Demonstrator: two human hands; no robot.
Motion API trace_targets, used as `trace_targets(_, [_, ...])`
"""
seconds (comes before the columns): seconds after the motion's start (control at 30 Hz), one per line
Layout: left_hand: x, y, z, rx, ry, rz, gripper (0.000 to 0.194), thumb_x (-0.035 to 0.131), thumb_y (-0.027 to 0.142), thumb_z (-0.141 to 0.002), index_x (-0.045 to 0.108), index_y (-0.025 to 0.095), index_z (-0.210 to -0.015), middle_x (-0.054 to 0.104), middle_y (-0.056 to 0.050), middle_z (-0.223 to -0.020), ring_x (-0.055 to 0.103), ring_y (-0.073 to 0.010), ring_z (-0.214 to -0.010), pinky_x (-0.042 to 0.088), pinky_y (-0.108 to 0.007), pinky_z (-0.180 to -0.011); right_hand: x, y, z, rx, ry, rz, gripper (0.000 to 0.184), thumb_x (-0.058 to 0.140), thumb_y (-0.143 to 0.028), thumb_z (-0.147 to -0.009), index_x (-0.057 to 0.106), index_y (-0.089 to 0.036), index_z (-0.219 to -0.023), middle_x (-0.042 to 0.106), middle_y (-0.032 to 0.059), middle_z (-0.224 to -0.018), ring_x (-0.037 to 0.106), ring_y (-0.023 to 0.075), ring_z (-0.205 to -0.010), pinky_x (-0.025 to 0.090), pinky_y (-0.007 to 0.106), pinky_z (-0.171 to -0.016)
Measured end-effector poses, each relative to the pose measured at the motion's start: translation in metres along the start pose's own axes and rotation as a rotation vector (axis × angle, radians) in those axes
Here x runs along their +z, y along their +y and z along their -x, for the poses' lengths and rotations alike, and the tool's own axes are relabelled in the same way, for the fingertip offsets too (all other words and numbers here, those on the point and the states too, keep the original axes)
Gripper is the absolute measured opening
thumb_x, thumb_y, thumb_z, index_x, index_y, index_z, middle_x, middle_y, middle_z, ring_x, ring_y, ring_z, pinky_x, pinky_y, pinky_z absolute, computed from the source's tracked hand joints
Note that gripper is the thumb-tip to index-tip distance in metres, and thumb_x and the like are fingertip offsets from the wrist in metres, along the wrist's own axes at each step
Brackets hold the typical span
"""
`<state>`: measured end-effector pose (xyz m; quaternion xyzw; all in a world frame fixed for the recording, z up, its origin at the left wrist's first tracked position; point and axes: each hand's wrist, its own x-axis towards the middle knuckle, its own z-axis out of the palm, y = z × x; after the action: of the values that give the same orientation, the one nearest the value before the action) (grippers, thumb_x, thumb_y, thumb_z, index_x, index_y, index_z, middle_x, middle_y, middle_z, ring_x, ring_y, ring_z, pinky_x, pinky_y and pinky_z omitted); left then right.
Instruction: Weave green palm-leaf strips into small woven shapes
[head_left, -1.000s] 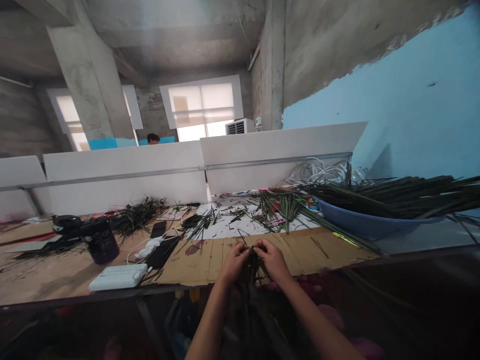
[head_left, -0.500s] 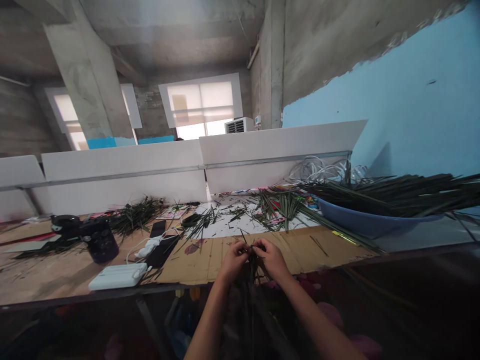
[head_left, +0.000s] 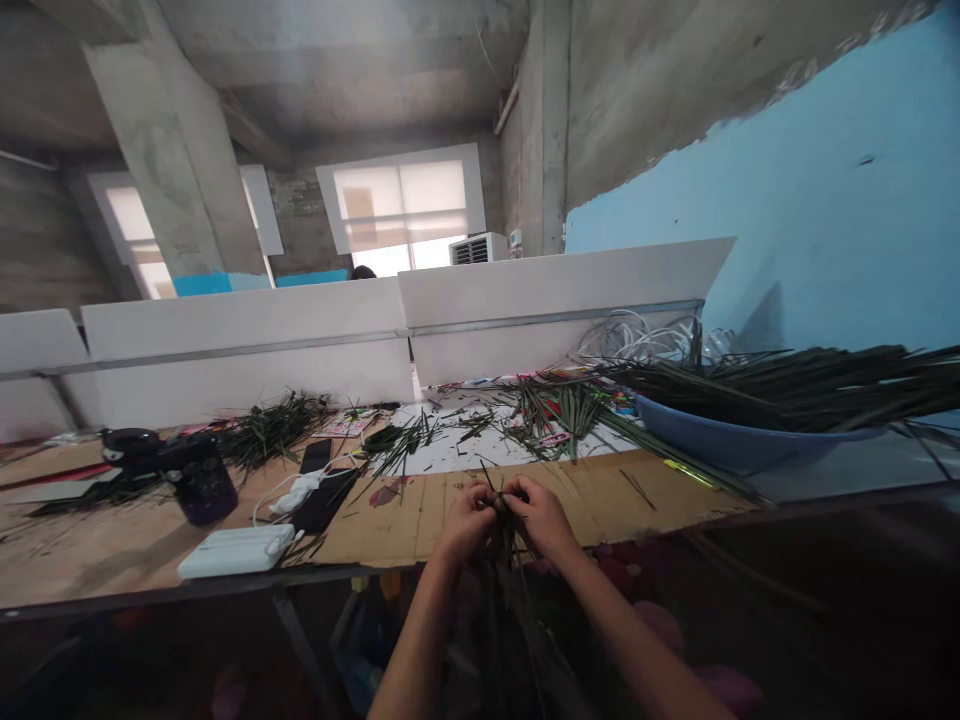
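My left hand (head_left: 466, 520) and my right hand (head_left: 538, 512) meet at the front edge of a cardboard sheet (head_left: 427, 515). Both are closed, fingertips pinching a small bunch of dark green leaf strips (head_left: 508, 545). One strip end sticks up past my fingers; long ends hang down below the table edge, dark and hard to make out. How the strips cross between my fingertips is hidden. Beyond the cardboard, short cut leaf pieces (head_left: 409, 440) lie scattered on a white sheet, and a thicker heap of strips (head_left: 574, 415) sits farther back.
A blue basin (head_left: 720, 440) piled with long leaves stands at the right. Leftward are a white power bank (head_left: 236, 553), a phone (head_left: 316, 457), a dark cup (head_left: 199, 485) and a leaf pile (head_left: 277, 425). White partition panels (head_left: 555, 290) close off the back; a head shows behind them.
My hands stay in nearly the same place, fingers shifting slightly on the strips. The hanging ends have swung a little. The head behind the partition shows more.
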<state>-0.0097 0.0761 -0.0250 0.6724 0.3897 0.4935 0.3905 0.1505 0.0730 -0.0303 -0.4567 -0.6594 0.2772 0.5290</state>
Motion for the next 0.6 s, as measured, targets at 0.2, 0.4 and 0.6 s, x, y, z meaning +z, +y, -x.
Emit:
trace_targets(0.2, [0.0, -0.0045, -0.0033, 0.011, 0.011, 0.02, 0.023, 0.073, 0.025, -0.077, 0.054, 0.018, -0.067, 0.053, 0.004, -0.071, 0.049, -0.0128, -0.065, 0.04, -0.027, -0.062, 0.0009, 0.0011, -0.0003, 0.003, -0.004, 0.004, 0.017, 0.057, -0.035, -0.079, 0.066, -0.021, -0.081, 0.069, 0.0035, -0.08, 0.063, 0.0245, -0.078, 0.042, 0.03, -0.069])
trace_targets(0.4, [0.0029, -0.0098, -0.005, -0.019, 0.071, 0.083, 0.022, 0.077, 0.029, -0.067, 0.058, 0.019, -0.069, 0.053, 0.005, -0.064, 0.048, -0.0128, -0.062, 0.036, -0.025, -0.059, 0.0015, 0.003, -0.0009, -0.001, -0.001, 0.009, 0.016, 0.057, -0.034, -0.079, 0.066, -0.021, -0.081, 0.069, 0.0033, -0.08, 0.063, 0.0247, -0.079, 0.042, 0.03, -0.07])
trace_targets(0.6, [0.0017, -0.0063, -0.0027, -0.028, 0.115, 0.155, 0.029, 0.084, 0.031, -0.063, 0.065, 0.018, -0.08, 0.064, 0.0, -0.074, 0.058, -0.0165, -0.071, 0.045, -0.027, -0.068, 0.0008, 0.0043, -0.0008, 0.002, 0.014, 0.001, 0.016, 0.057, -0.034, -0.079, 0.066, -0.021, -0.081, 0.069, 0.0032, -0.08, 0.063, 0.0247, -0.079, 0.044, 0.031, -0.07])
